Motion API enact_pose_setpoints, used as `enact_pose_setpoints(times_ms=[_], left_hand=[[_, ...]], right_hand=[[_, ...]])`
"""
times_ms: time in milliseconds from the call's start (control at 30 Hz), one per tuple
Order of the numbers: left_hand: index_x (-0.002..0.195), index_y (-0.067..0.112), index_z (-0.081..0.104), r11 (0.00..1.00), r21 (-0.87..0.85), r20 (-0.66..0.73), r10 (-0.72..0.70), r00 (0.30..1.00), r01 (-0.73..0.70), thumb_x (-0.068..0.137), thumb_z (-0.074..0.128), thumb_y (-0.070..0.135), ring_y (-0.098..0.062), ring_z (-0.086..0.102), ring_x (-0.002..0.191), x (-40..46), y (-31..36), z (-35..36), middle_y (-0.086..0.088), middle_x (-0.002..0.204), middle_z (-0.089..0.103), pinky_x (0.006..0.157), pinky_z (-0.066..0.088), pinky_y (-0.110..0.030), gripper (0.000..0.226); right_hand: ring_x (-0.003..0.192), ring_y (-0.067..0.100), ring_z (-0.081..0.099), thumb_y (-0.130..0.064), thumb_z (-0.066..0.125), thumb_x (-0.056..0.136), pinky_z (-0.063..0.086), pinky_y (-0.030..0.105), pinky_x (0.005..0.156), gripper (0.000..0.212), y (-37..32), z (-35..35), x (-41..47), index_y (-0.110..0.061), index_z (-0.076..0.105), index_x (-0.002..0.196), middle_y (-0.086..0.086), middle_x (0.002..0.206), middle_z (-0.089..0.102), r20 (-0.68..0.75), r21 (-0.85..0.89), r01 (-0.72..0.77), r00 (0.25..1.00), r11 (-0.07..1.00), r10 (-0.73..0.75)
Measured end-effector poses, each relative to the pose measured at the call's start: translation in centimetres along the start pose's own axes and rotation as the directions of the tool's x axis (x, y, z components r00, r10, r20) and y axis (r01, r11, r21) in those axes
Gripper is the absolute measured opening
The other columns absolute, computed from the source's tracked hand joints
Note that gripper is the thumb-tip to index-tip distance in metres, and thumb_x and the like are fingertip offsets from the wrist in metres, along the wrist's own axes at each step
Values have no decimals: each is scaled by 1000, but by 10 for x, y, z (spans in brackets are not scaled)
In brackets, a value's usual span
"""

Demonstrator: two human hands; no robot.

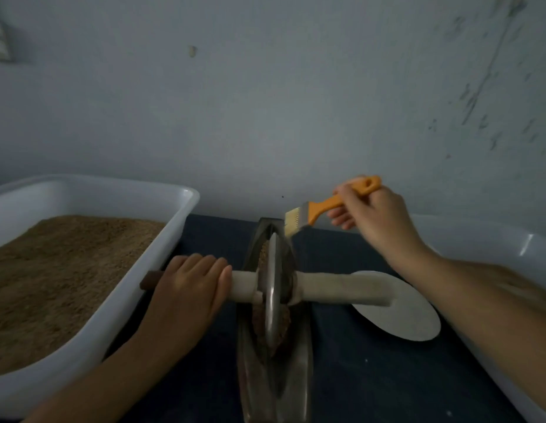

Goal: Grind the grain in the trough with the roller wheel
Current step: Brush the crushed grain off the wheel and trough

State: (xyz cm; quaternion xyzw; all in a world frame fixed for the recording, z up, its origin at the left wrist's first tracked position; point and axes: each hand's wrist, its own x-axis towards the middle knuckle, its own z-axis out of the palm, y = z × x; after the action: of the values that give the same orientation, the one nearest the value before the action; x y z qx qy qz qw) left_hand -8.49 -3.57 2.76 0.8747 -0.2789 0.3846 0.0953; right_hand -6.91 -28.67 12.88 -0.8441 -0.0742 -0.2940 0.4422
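— Looking for brands or labels: can any writing be read?

— None can be made out; the picture is soft, and a pale object at the upper left edge of the wall [265, 102] is too blurred to be identified.

— Where is the task's thing found?

— A long metal trough [276, 377] is set on the dark table [372, 377], running away from the viewer, with brown grain [284, 323] seen in it. The roller wheel [271, 288] is stood upright in the trough on its edge, its axle [341, 290] laid crosswise.

— And the hands?

— The axle's left end is gripped by the left hand [189, 285], fingers curled over it. An orange-handled brush [326, 206] is held by the right hand [375, 215], bristles pointed down near the trough's far end.

— What is placed around?

— A white tub [161, 254] filled with brown meal [61, 270] is set on the left. A second white tub [494, 239] is seen on the right, partly hidden by the right forearm. A pale round disc [412, 319] is laid between that tub and the trough, under the axle's right end.
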Motion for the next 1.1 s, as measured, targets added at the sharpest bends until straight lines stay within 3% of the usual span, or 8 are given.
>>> enact_pose_setpoints(times_ms=[100,233,467,533,700,800,933,1100], left_hand=[[80,14,63,999,-18,-20,-48,999,48,90,34,24,-18,55,64,-6,5,-3,-1,74,60,67,45,-34,33],[79,15,62,996,28,-39,-82,996,83,98,19,28,-20,55,63,-7,7,-1,-1,72,58,69,38,-34,49],[75,14,62,995,35,-70,-93,993,96,94,27,23,-19,52,59,-5,8,-1,0,68,57,67,36,-32,41],[75,15,62,995,41,-69,-89,994,92,93,28,23,-19,52,59,-5,9,-1,0,69,57,66,39,-32,39],[74,15,61,995,47,-82,-88,993,92,93,29,23,-18,51,59,-5,9,-2,0,68,56,66,34,-30,38],[74,15,61,995,50,-92,-81,992,86,95,26,24,-18,52,59,-5,9,-1,0,68,56,67,36,-30,42],[75,16,61,996,47,-93,-77,993,82,98,18,27,-18,52,59,-5,8,0,1,68,57,66,41,-31,51],[74,15,60,996,31,-93,-86,992,89,94,27,22,-18,49,59,-6,8,0,0,67,54,64,40,-33,39]], right_hand=[[63,9,66,-27,48,96,56,28,67,25,3,25,10,-13,64,82,-2,70,69,105,-176,126,989,976,-108],[69,19,66,-26,49,95,53,40,74,27,6,49,17,-8,66,85,6,73,69,152,-261,192,976,946,-156],[62,9,63,-24,49,95,50,21,69,31,10,54,4,-8,67,77,3,69,68,289,-283,217,948,934,-133],[60,10,64,-25,49,94,53,24,68,31,10,49,-1,-5,67,80,4,67,69,319,-256,184,943,949,-96],[53,5,64,-27,49,94,52,16,60,31,2,30,8,-5,68,81,-5,62,67,225,-212,148,969,966,-99],[60,9,65,-29,48,95,54,24,69,34,2,34,17,-5,68,83,0,68,69,201,-254,180,971,950,-130],[63,15,65,-26,48,96,54,34,73,34,13,47,7,-1,67,82,6,69,68,300,-265,175,950,948,-91],[59,11,65,-26,50,93,53,24,62,33,10,36,-1,-1,68,82,4,66,69,380,-222,163,922,961,-69]])
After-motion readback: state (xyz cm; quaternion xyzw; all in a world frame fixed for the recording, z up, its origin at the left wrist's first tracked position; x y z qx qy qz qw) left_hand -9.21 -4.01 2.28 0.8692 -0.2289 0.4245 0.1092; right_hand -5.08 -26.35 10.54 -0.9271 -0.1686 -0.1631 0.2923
